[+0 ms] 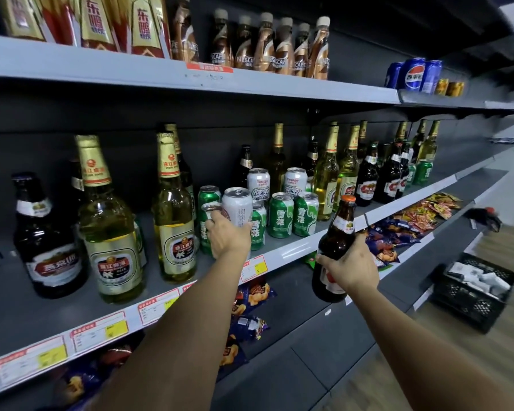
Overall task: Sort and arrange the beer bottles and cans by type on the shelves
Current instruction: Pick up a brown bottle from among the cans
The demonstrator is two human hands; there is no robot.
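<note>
Two hands are at work in the head view, and we take the white can as our landmark. Our left hand wraps it from the front, fingers curled round its lower half, so it holds that can where it stands on the beer shelf among green Snow cans. Our right hand grips a dark brown bottle low on its body, out in front of the shelf edge and to the right of the white can.

To do this step well, we judge we should lift the white can straight up before drawing it out, since green cans stand just beside it on both sides and two more white cans wait behind it, where it likely belongs. We should keep the bottle clear of the shelf lip meanwhile.

The white can stands upright, long axis vertical, its pull-tab top up. The brown bottle leans, its orange cap up and tipped slightly right of the landmark, base toward us
</note>
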